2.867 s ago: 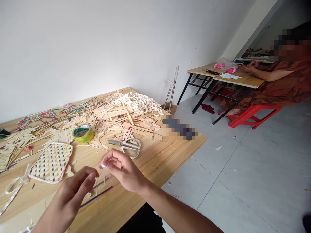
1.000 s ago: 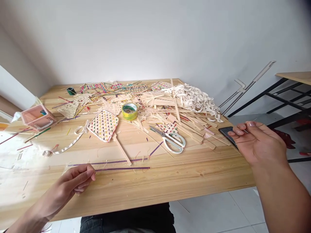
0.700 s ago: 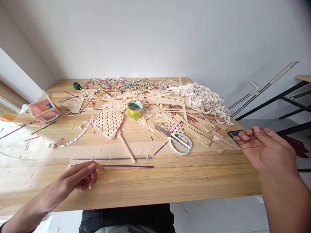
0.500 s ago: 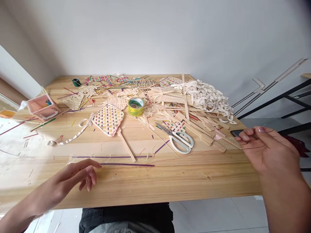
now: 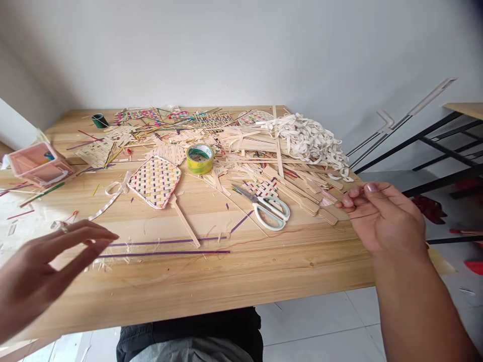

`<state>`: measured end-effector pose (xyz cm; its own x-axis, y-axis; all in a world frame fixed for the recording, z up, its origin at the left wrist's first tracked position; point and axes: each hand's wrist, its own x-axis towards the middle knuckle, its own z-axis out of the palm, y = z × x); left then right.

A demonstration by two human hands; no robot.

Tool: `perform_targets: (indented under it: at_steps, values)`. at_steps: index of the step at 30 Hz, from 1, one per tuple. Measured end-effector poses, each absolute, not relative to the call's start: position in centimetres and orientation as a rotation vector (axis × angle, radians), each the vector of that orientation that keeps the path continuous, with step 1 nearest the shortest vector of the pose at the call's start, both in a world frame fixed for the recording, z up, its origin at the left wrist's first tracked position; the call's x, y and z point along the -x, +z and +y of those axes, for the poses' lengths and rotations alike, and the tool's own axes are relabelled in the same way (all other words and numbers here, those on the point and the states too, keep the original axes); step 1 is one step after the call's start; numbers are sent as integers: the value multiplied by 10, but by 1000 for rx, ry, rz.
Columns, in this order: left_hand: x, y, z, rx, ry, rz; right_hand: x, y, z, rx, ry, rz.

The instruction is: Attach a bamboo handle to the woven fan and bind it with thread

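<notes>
My right hand (image 5: 388, 216) is raised past the table's right side, thumb and fingertips pinched together. A fine red thread (image 5: 279, 233) runs over the tabletop toward it and appears held in the pinch. On the left, my left hand (image 5: 56, 266) hovers over the table with fingers stretched out, thumb tip close to the index finger. Two flat purple strips (image 5: 181, 253) lie near its fingertips. Beyond them rests a woven fan (image 5: 155, 181) with coloured strips, a white edge and a wooden handle (image 5: 185, 221). White-handled scissors (image 5: 269, 211) lie half open to its right.
A roll of tape (image 5: 199, 160) stands behind the fan. Wooden sticks (image 5: 294, 193), a heap of white ribbon (image 5: 313, 138) and woven scraps cover the back and right. At left are a pink box (image 5: 39, 163) and a green spool (image 5: 99, 120). A metal frame (image 5: 433, 146) stands right.
My left hand has moved left, away from the middle of the purple strips, and its fingers have straightened. My right hand keeps its pinch. The whole view has shifted slightly to the right.
</notes>
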<state>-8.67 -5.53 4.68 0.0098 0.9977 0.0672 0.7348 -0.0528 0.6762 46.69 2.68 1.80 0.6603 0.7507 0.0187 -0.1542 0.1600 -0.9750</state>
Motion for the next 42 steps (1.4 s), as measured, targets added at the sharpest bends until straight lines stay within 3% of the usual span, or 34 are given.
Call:
perform_targets:
  at_steps: [6, 13, 26, 30, 42]
  values:
    - [-30, 1, -74, -2207, 757, 1314, -464, 9, 26, 1170, 762, -725]
    - [-50, -33, -73, -2259, 761, 1327, -467, 0, 20, 1125, 802, -818]
    - [-61, -29, -54, -2575, 626, 1358, -455, 6, 34, 1074, 861, -819]
    - [-58, -15, -51, -2425, 658, 1267, -449, 21, 47, 998, 879, -903]
    - [-51, 43, 0, -1920, 561, 1217, -326, 47, 60, 745, 1453, -2060]
